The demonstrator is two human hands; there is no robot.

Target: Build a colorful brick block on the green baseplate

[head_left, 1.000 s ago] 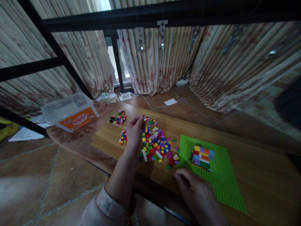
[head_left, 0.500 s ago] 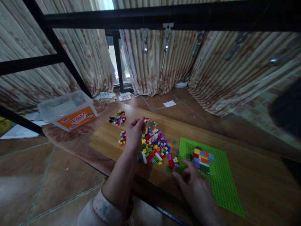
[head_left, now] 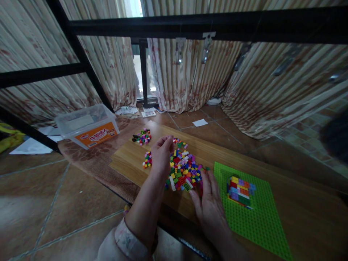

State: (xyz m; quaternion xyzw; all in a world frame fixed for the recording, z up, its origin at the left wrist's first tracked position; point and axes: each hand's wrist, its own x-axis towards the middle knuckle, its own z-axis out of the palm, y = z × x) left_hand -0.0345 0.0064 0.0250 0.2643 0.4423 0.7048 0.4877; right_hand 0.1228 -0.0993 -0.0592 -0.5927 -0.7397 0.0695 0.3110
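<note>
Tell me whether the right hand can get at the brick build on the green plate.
Probably yes: the right hand is open beside the green plate, and nothing visible stands between it and the brick build.

plastic bricks [head_left: 182, 171], smooth wooden board [head_left: 129, 163]

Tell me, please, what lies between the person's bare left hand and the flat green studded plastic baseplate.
The head view shows, between the left hand and the baseplate, a heap of small multicoloured plastic bricks, then part of the right hand.
</note>
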